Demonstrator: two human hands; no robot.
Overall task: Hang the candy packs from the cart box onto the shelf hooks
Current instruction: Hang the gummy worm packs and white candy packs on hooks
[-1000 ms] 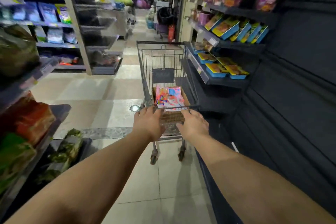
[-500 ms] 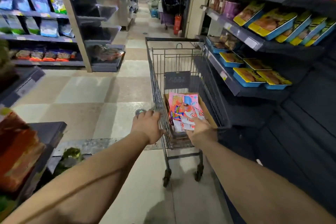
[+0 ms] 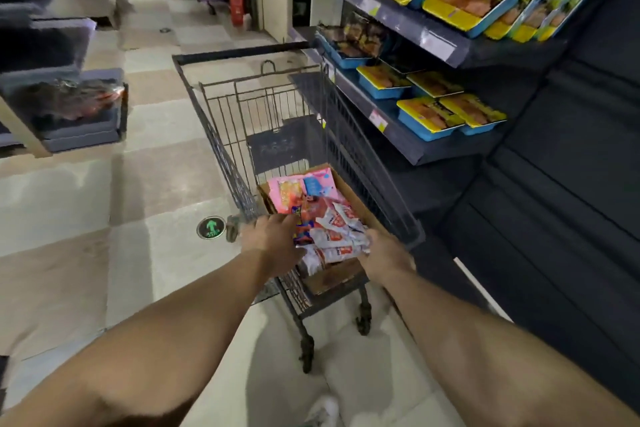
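A wire shopping cart stands in the aisle in front of me. In its near end sits a cardboard box filled with candy packs: pink ones at the far side, and a bundle of white-and-red ones at the near side. My left hand reaches over the cart's left wall and closes on the left side of the bundle. My right hand grips its right side. My fingertips are hidden among the packs. No shelf hooks are visible.
Close on the cart's right are dark shelves with blue-and-yellow trays and a bare dark panel wall. A low display rack stands at left. A red fire extinguisher is far ahead. A green arrow marker is on the tiled floor.
Both hands left the cart handle and went into the box, the right first and then the left. The view came closer and tilted down over the cart.
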